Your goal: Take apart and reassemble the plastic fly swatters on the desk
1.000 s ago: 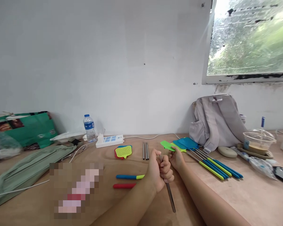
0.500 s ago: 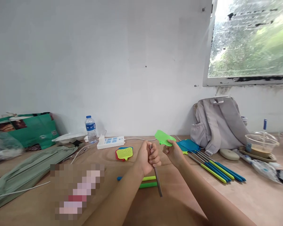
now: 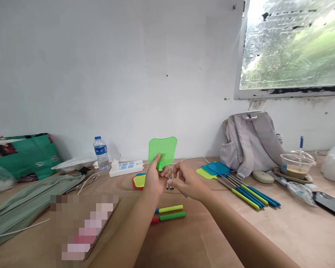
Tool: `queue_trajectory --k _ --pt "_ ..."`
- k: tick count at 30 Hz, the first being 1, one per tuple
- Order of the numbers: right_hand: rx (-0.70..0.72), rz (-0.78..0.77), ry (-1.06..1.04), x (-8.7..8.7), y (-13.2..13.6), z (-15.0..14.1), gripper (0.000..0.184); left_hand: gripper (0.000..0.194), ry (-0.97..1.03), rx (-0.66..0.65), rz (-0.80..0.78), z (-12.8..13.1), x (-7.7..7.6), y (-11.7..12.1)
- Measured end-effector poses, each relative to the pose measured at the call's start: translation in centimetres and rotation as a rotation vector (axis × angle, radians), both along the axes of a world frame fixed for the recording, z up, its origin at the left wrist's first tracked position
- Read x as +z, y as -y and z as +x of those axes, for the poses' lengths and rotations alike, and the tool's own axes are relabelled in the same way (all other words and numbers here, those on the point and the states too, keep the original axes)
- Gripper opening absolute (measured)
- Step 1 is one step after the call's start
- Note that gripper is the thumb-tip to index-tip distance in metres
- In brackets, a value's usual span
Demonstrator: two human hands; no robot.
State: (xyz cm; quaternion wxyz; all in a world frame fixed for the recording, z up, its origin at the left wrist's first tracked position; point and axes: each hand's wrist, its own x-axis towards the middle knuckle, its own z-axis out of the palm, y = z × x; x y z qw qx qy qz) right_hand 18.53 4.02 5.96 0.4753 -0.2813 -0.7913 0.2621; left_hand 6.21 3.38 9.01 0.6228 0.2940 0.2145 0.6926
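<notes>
Gripping green flyswatter head (image 3: 167,149) in left hand (image 3: 154,181), parting right hand's (image 3: 189,182) curved fingers by metal rod (image 3: 184,193), with far-left bottle label (image 3: 101,150) illegible

The sole view comes from the wearer's head, facing forward and slightly down across the desk (image 3: 206,238) to the wall (image 3: 106,67) behind. Both forearms enter close below; the window (image 3: 293,48) sits farther off, upper right.

The backpack (image 3: 249,145) stands right of the bottle (image 3: 101,153) (a power strip (image 3: 126,168) lies between them).
</notes>
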Motion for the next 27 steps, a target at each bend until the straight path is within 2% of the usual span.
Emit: queue_trajectory --k 3,6,8,10,13,16,19,23,27 --pt "-0.109 0.144 0.235 -2.2 -0.9 0.2 0.017 0.027 0.113 0.032 0.035 -1.4 -0.5 -1.4" --pt "-0.119 0.188 0.295 -4.9 -2.2 0.4 0.007 0.018 0.075 0.089 0.010 -2.8 -1.3 -3.0" --pt "-0.183 0.196 0.305 -6.3 -3.1 0.8 0.009 0.011 -0.019 0.158 0.019 -4.0 -1.7 -4.0" --pt "-0.273 0.152 0.340 -7.5 -3.9 1.4 0.013 0.010 -0.127 0.296 0.024 -5.5 -1.7 -4.8" --pt "-0.452 0.022 0.455 -8.6 -5.2 2.5 0.020 0.013 -0.392 0.514 -0.156 -8.5 -1.5 -5.4" --pt "-0.601 -0.059 0.548 -9.4 -6.4 2.8 0.030 0.020 -0.564 0.573 -0.297 -10.9 -1.7 -5.5" --pt "-0.682 -0.089 0.594 -10.2 -7.1 2.0 0.039 0.025 -0.728 0.607 -0.391 -12.1 -2.7 -5.6" --pt "-0.679 -0.093 0.634 -10.9 -7.2 0.6 0.037 0.023 -0.952 0.618 -0.454 -12.9 -4.6 -6.1" --pt "-0.572 -0.067 0.624 -11.0 -6.9 0.2 0.033 0.023 -1.079 0.643 -0.521 -13.8 -5.9 -6.7"
